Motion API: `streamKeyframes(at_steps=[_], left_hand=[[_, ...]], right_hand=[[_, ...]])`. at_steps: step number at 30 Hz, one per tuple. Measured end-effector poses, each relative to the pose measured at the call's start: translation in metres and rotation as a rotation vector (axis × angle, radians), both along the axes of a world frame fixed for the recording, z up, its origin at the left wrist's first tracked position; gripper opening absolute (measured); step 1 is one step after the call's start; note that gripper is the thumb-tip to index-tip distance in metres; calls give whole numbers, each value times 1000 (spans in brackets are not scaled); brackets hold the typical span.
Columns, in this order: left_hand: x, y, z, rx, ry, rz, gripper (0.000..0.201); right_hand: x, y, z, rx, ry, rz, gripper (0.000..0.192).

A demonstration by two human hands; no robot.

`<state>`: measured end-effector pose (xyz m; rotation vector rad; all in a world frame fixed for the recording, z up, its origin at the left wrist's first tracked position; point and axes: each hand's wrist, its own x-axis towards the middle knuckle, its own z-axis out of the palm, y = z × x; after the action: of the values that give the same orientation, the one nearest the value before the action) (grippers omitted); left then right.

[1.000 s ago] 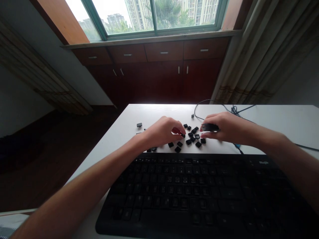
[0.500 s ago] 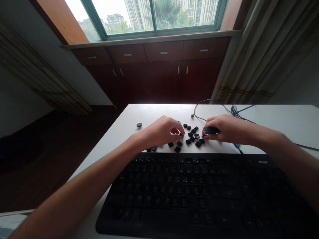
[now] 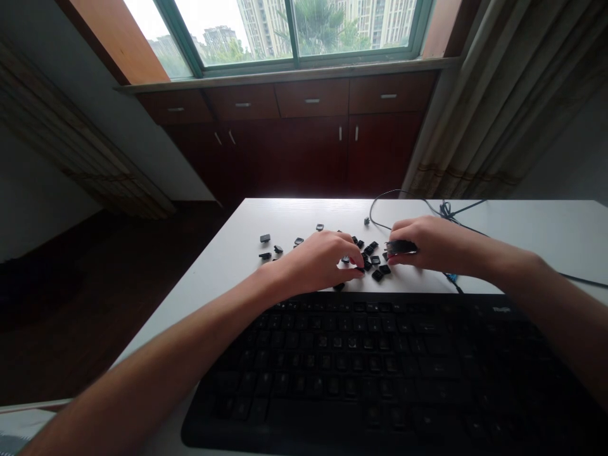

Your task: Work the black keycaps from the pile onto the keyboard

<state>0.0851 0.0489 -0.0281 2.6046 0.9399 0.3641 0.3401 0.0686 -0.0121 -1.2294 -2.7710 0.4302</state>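
Observation:
My left hand (image 3: 330, 258) is closed in a pinch on a black keycap (image 3: 360, 270) at the left side of a pile of loose keycaps (image 3: 375, 259). To the right of the pile, my right hand (image 3: 427, 244) is closed around a dark oblong object (image 3: 403, 247), whose kind I cannot make out. Its fingertips are close to the pile's right edge. A black keyboard (image 3: 313, 408) lies in front of both hands, with bare key sockets showing among its keys. My left hand and wrist hide part of the tabletop and perhaps other keycaps.
More keycaps (image 3: 265, 239) lie scattered on the left of the white table (image 3: 532, 234). A black cable (image 3: 380, 199) loops behind my right hand, bundled farther right. Beyond the table stand a dark red cabinet (image 3: 304, 152) and a window; curtains hang at both sides.
My left hand has moved right, from one keycap to another in the pile. Keycaps on the left that its arm hid now show. My right hand has barely moved.

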Motion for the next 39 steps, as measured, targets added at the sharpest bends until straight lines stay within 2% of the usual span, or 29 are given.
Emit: streamKeyframes(at_steps=[6, 14, 17, 23, 29, 34, 39], left_hand=[[-1, -1, 0, -2, -24, -26, 12], [0, -3, 4, -45, -13, -3, 20], [-4, -2, 7, -76, -94, 4, 22], [-13, 2, 10, -281, -351, 69, 17], [-13, 1, 14, -262, -282, 78, 16], [-14, 1, 16, -323, -271, 68, 17], [-12, 0, 15, -317, -232, 79, 25]], right_hand=[[-1, -3, 6, -87, 4, 17, 25], [-7, -5, -2, -132, -37, 56, 22], [-4, -6, 1, -140, -20, 54, 20], [-1, -7, 9, -107, -8, -34, 24], [-2, -6, 9, -126, 20, -6, 29], [-1, -6, 9, -140, -18, -49, 37], [-5, -9, 12, -169, -26, -69, 34]])
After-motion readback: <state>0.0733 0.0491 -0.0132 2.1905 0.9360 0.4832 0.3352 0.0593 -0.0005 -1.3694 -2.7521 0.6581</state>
